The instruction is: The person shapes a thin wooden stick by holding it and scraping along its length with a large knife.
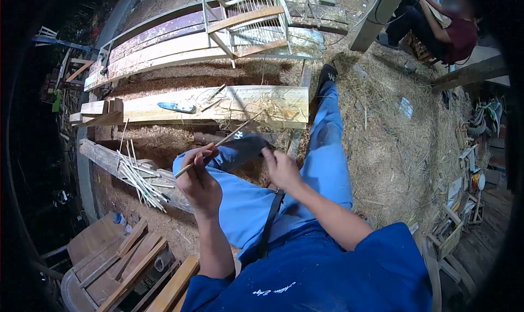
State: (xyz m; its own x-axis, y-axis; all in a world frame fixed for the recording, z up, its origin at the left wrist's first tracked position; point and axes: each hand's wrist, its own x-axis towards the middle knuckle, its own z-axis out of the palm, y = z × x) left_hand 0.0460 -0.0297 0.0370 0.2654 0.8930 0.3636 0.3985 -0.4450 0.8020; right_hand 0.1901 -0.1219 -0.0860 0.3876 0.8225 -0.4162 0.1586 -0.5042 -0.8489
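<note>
My left hand (200, 184) is closed around a thin wooden stick (233, 133), which slants up and to the right above my knee. My right hand (283, 173) is over my lap, apart from the stick, its fingers curled and smeared by motion. A dark blurred shape lies by its fingertips; whether the hand grips it I cannot make out. Ahead of both hands, a pale plank (218, 107) carries a blue-handled tool (176, 107), shavings and short stick pieces. To the left, a bundle of thin pale sticks (143, 178) rests across a weathered beam (103, 155).
A wooden frame with thin rods (248, 23) stands on the far bench (180, 54). Another person (436, 25) sits at the upper right beyond a post (376, 17). Shavings cover the ground (387, 148). A wooden chair (90, 274) and boards lie lower left.
</note>
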